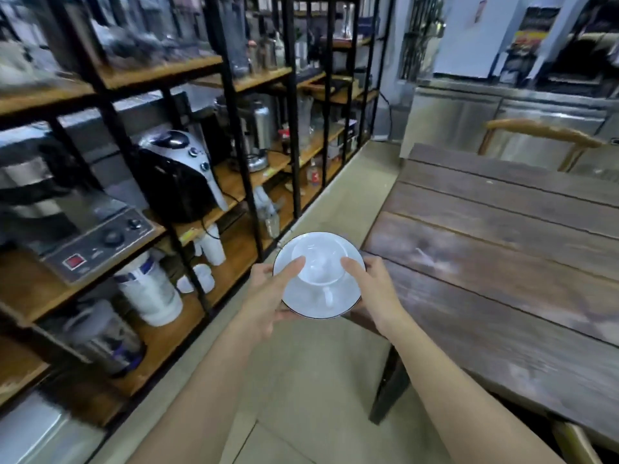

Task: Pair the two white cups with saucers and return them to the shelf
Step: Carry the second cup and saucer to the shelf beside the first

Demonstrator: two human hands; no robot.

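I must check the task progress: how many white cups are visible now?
1. The white cup stands on the saucer, held between both hands over the floor. Blurred shelves may hide a second.

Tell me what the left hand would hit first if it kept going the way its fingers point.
The left hand points up and right, thumb over the saucer, so it meets the cup first. Beyond that lies bare floor; depth is unclear.

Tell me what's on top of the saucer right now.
One white cup sits on the saucer, handle toward the camera, steadied by left hand and right hand. Saucer's centre is covered.
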